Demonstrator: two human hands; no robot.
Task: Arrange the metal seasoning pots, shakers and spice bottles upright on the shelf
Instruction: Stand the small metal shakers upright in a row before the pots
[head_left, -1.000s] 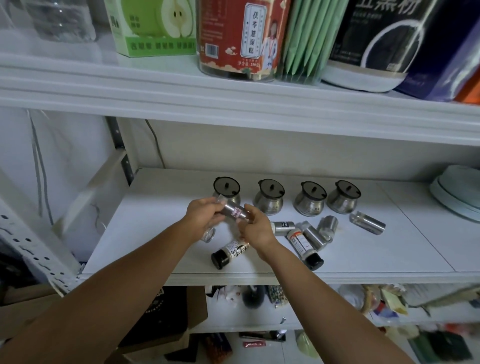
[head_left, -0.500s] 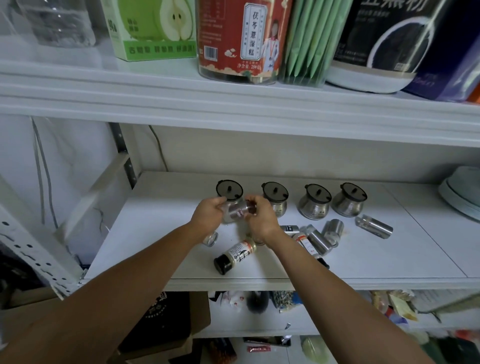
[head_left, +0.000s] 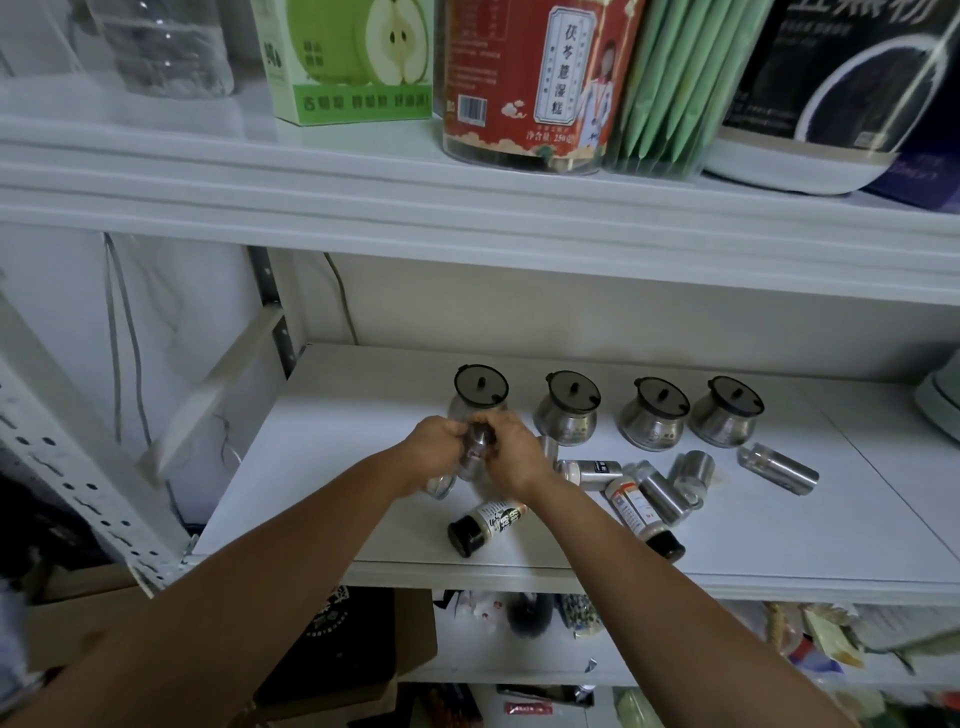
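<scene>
My left hand and my right hand both grip one metal shaker, held nearly upright just in front of the leftmost seasoning pot. More black-lidded metal pots stand upright in a row on the white shelf. Several shakers and spice bottles lie on their sides to the right: a black-capped bottle, a labelled bottle, metal shakers. A small metal piece peeks from under my left wrist.
The upper shelf carries a green pear box, a red jar, green packets and a dark tub. A pale round dish sits at the shelf's right edge. A cardboard box and clutter fill the shelf below.
The shaker in my hands has turned from lying slanted to nearly upright, and both hands have closed tighter around it in front of the left pot.
</scene>
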